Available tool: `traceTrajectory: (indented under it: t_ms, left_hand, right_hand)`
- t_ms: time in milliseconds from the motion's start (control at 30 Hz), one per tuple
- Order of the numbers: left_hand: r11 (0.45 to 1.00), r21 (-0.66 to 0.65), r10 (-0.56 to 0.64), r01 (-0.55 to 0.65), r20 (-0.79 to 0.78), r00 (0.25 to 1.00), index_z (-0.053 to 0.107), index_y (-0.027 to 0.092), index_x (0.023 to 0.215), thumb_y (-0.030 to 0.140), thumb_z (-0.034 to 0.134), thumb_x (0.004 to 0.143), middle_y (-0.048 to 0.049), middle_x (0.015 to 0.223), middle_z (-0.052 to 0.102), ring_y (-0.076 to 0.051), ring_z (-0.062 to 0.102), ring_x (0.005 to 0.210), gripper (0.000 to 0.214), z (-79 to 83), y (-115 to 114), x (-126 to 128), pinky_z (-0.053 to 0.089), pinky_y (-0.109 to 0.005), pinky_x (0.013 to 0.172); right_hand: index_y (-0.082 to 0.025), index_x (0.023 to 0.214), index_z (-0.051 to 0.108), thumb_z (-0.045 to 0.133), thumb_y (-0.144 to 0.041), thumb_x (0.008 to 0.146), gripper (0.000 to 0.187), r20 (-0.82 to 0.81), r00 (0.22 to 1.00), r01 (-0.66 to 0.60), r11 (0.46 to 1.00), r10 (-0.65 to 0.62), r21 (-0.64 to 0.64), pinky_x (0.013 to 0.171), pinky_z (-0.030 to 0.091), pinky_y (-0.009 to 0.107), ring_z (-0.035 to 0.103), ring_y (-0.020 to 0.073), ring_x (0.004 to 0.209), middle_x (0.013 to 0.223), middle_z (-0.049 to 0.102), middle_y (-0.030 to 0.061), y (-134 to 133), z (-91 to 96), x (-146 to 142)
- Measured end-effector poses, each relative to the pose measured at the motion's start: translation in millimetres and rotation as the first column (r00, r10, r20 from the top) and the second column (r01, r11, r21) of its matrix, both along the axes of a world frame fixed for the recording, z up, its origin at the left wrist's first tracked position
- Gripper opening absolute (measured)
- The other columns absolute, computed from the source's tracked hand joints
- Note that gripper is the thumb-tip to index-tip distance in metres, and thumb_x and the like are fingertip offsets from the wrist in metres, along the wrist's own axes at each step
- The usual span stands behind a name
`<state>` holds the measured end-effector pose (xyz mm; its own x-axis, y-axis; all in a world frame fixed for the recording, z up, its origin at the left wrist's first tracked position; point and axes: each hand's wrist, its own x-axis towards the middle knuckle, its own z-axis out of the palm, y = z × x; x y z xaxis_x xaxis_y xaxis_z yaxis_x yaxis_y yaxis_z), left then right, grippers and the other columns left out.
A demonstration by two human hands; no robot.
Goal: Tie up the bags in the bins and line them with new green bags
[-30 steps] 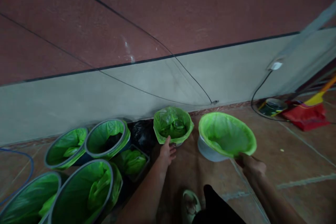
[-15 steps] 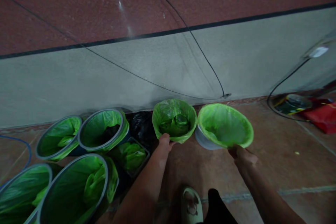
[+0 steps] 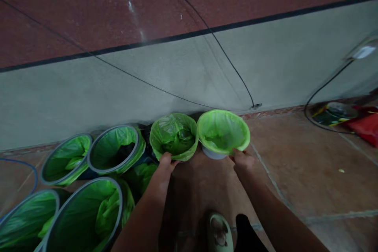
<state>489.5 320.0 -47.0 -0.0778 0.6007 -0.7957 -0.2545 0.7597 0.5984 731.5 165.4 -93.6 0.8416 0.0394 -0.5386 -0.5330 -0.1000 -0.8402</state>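
Two trash bins lined with green bags stand side by side against the wall, their rims touching or nearly so. My left hand grips the near rim of the left trash bin, whose liner is bunched inside; its body is hidden. My right hand is closed on the near right rim of the other trash bin, which has a whitish body below its green liner. Both hands have the thumb over the rim, with the other fingers partly hidden.
At left stand several larger bins with grey rims and green liners. A blue hose lies beyond them. Thin cables run down the wall. A red item lies at far right. My slipper is on the tiled floor.
Both hands have moved left with their bins. The right bin has shifted further, closing the gap, and now sits more level. The left bin covers more of the black bag.
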Motion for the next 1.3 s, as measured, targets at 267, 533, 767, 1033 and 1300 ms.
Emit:
traceTrajectory:
  t_ms: [267, 533, 767, 1033, 1300]
  left_hand:
    - [0.998, 0.016, -0.053, 0.053, -0.015, 0.998, 0.058, 0.016, 0.122, 0.001, 0.048, 0.082, -0.0120, 0.114, 0.065, -0.028, 0.065, 0.111, 0.044, -4.6, -4, -2, 0.064, -0.048, 0.082]
    - [0.986, -0.071, -0.143, 0.151, 0.106, 0.984, 0.062, 0.014, 0.112, 0.043, 0.064, 0.090, -0.0108, 0.094, 0.066, -0.021, 0.067, 0.081, 0.036, 11.8, -21, -14, 0.062, -0.033, 0.066]
    - [0.946, -0.134, -0.298, 0.297, 0.010, 0.954, 0.061, 0.018, 0.113, 0.046, 0.074, 0.081, -0.0089, 0.097, 0.065, -0.021, 0.070, 0.077, 0.045, 13.6, -81, -54, 0.058, -0.034, 0.071]
    - [0.983, -0.073, -0.174, 0.169, -0.067, 0.982, 0.059, 0.016, 0.087, 0.025, 0.066, 0.086, -0.0029, 0.074, 0.062, -0.014, 0.062, 0.061, 0.012, 59.4, -87, -117, 0.050, -0.024, 0.060]
    - [0.969, 0.118, -0.206, 0.218, -0.104, 0.973, 0.064, 0.018, 0.097, 0.029, 0.072, 0.083, -0.0058, 0.086, 0.069, -0.013, 0.064, 0.068, 0.019, 113.4, -29, -161, 0.051, -0.023, 0.065]
  right_hand:
    - [-0.019, 0.082, 0.059, 0.074, -0.017, 0.062, 0.025, 0.022, 0.999, -0.024, 0.999, 0.023, 0.022, 0.054, 0.057, 0.025, 0.060, 0.0129, 0.057, 0.067, 0.062, -0.0034, -3, 5.6, 4]
    - [-0.020, 0.097, 0.058, 0.082, -0.040, 0.068, 0.042, -0.123, 0.949, -0.282, 0.956, 0.290, 0.078, 0.064, 0.059, 0.029, 0.069, 0.0177, 0.072, 0.078, 0.068, 0.0019, -36, 23.5, -9]
    - [-0.019, 0.097, 0.061, 0.075, -0.035, 0.073, 0.032, -0.250, 0.864, -0.449, 0.893, 0.437, 0.009, 0.066, 0.057, 0.031, 0.069, 0.0193, 0.073, 0.083, 0.069, 0.0063, -74, 26.9, -34]
    - [-0.017, 0.094, 0.063, 0.071, -0.027, 0.078, 0.021, -0.167, 0.682, -0.718, 0.695, 0.712, 0.032, 0.062, 0.054, 0.025, 0.069, 0.0151, 0.067, 0.084, 0.073, 0.0072, -49, 73.1, -66]
    - [-0.021, 0.105, 0.057, 0.060, -0.050, 0.091, 0.032, -0.253, 0.603, -0.797, 0.586, 0.756, -0.146, 0.053, 0.051, 0.025, 0.063, 0.0143, 0.056, 0.077, 0.068, 0.0038, 23, 78.9, -128]
